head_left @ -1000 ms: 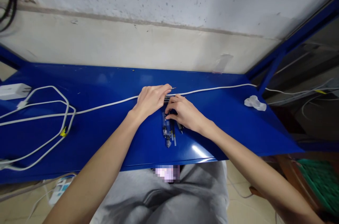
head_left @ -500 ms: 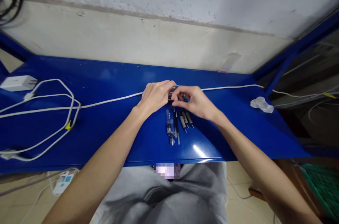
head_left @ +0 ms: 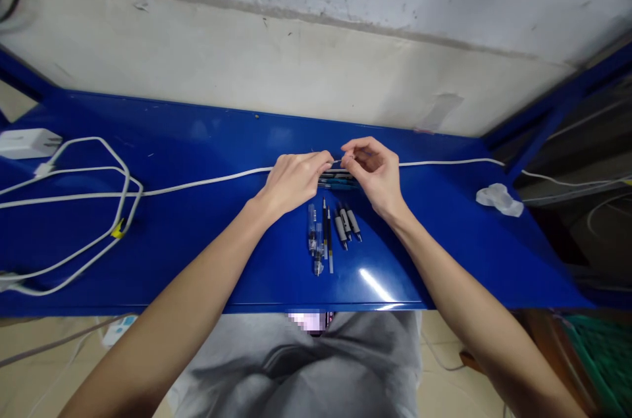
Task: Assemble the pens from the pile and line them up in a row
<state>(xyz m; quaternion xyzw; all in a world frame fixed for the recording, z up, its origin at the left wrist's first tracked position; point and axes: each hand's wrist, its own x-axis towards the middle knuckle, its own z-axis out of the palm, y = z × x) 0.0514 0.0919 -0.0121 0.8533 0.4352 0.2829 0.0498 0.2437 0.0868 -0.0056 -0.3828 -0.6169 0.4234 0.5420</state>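
Note:
My left hand (head_left: 297, 179) rests over the left end of several pens or pen parts with dark, blue and pale bodies (head_left: 338, 181), its fingers pressed together. My right hand (head_left: 376, 173) is just to the right, thumb and fingertips in a pinch. A thin, pale piece spans the small gap between both sets of fingertips; its kind is too small to make out. Nearer me lie clear pen barrels (head_left: 312, 227), thin dark pen refills (head_left: 330, 240) and several grey pen grips with dark tips (head_left: 347, 224).
A white cable (head_left: 207, 182) crosses the blue shelf (head_left: 222, 128) behind the hands. Looped cable and a white charger (head_left: 29, 143) lie at left. Crumpled clear plastic (head_left: 500, 199) sits at right. A phone (head_left: 311, 321) is on my lap below the shelf edge.
My right hand has moved up and slightly right, off the blue pen parts, which now show more. Its fingertips are now raised near my left fingertips. The view has shifted slightly.

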